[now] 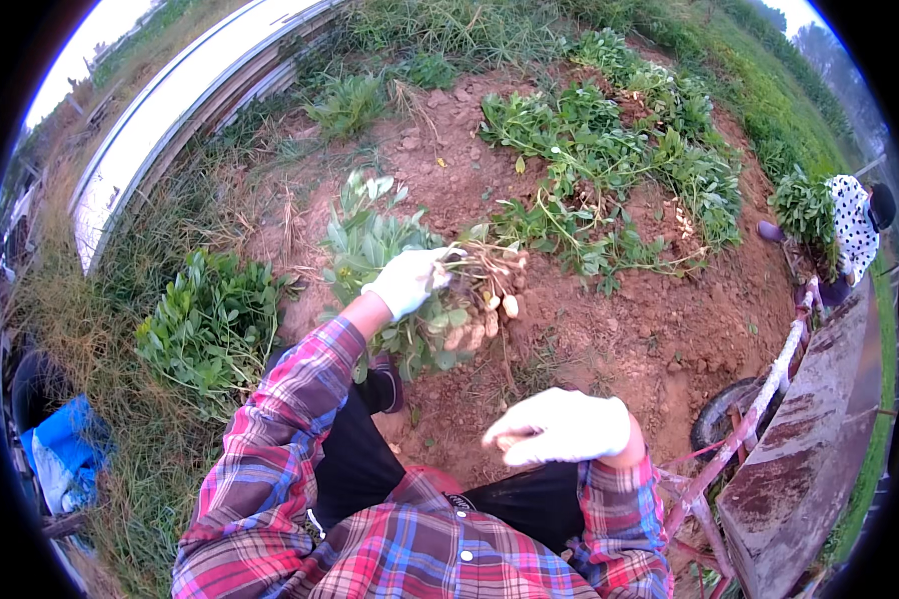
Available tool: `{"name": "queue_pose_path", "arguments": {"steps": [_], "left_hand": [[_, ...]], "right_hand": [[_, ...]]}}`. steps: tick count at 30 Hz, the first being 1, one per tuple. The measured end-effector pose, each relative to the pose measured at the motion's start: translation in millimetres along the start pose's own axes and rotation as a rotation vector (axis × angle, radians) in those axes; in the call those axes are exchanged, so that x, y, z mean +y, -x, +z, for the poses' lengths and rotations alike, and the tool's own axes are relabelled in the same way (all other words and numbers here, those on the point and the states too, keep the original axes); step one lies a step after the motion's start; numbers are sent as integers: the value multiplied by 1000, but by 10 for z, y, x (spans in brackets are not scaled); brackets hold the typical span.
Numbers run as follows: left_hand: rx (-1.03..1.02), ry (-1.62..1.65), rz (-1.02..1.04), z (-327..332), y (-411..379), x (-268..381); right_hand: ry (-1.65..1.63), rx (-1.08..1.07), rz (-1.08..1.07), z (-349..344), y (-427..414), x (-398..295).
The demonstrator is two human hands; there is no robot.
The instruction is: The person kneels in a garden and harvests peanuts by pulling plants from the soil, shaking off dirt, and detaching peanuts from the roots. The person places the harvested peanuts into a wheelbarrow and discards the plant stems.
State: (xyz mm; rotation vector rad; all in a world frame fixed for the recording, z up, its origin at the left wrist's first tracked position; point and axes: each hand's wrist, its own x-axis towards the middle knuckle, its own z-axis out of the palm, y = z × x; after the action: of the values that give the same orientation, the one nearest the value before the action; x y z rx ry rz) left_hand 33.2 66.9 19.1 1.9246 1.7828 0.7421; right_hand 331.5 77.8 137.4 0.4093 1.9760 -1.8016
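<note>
My left hand (410, 281), in a white work glove, grips a pulled-up peanut plant (367, 238) near the base of its stems. Its leaves spread to the left and below the glove, while the roots point right. Several pale peanut pods (492, 318) hang from those roots, with some soil among them. My right hand (565, 427), also gloved in white, is held apart from the plant, lower and to the right above my knee. I see nothing in it; its fingers are slightly curled with the thumb apart.
Uprooted peanut plants (584, 142) lie across the reddish soil (569, 329) ahead. A leafy pile (210, 322) lies on my left. At right stands a metal wheelbarrow (794, 464) with its wheel (723, 415). Beyond it, a person in a dotted top (852, 224) is beside more plants.
</note>
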Motion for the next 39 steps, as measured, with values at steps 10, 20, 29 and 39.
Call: {"name": "queue_pose_path", "arguments": {"steps": [10,20,29,39], "left_hand": [[-61,270,-212,-131,71,13],[-1,542,-369,-199,132,202],[-26,514,-397,-269,110,520],[-1,278,-165,1,82,60]], "right_hand": [[633,2634,48,776,3240,181],[481,1788,-93,262,1301,-239],[-20,1336,-147,-152,-655,147],[-494,1071,-336,-322,-587,172]]}}
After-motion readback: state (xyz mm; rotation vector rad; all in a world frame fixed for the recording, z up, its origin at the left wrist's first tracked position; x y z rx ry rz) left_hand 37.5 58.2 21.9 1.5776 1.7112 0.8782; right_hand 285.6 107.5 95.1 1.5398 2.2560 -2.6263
